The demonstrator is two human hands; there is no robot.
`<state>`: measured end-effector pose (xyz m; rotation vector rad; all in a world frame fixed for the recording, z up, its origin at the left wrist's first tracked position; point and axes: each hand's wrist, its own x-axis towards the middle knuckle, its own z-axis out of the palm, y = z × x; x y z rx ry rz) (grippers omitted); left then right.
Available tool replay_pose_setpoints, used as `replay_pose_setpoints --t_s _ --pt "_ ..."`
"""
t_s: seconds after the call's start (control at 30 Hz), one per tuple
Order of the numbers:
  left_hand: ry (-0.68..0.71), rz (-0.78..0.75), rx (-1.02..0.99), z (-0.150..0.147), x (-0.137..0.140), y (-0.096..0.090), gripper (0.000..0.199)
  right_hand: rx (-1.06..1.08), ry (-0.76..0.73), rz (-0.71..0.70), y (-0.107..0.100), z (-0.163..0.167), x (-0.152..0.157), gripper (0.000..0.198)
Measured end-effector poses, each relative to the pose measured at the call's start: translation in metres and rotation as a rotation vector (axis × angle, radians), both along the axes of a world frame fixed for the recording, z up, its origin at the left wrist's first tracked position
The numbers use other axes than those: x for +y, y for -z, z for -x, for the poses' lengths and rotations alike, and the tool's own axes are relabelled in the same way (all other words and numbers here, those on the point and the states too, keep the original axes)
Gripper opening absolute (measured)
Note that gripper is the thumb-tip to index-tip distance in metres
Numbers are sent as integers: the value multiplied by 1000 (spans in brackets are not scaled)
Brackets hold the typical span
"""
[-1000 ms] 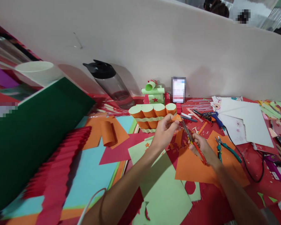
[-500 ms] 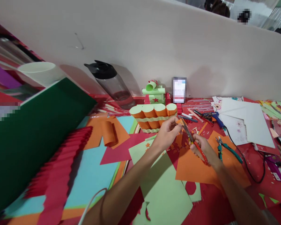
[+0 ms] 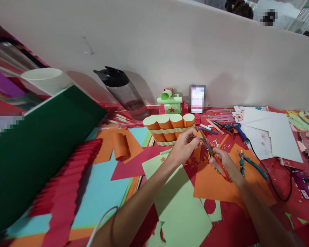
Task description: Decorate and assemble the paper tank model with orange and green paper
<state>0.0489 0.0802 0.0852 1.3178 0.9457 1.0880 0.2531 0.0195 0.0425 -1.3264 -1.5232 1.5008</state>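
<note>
My left hand (image 3: 185, 144) pinches a small piece of orange paper (image 3: 199, 134) between thumb and fingers. Red-handled scissors (image 3: 216, 160) are gripped in my right hand (image 3: 222, 160), with their blades reaching up to the orange piece. Just behind my left hand stands a row of orange paper tubes (image 3: 164, 129) with pale green insides and wavy pale green bands. Below the hands lie a light green sheet (image 3: 182, 202) with small orange stars on it and a large orange sheet (image 3: 211, 185).
Green-handled pliers (image 3: 254, 168) and a blue glue gun (image 3: 238, 130) with a black cable lie to the right. A clear bottle (image 3: 126, 92) leans at the back beside a green paper tank model (image 3: 171, 103) and a phone (image 3: 197, 98). A dark green board (image 3: 54, 137) slants at left.
Both hands, the scissors and the orange piece hold nearly the same position. At the far right edge, another person's hand near a phone is no longer clearly seen.
</note>
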Motion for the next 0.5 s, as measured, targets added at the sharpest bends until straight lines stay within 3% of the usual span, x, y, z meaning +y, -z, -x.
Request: replay_pose_setpoints --t_s 0.5 --pt "16 -1 -12 0 0 1 20 8 33 15 -11 5 -1 45"
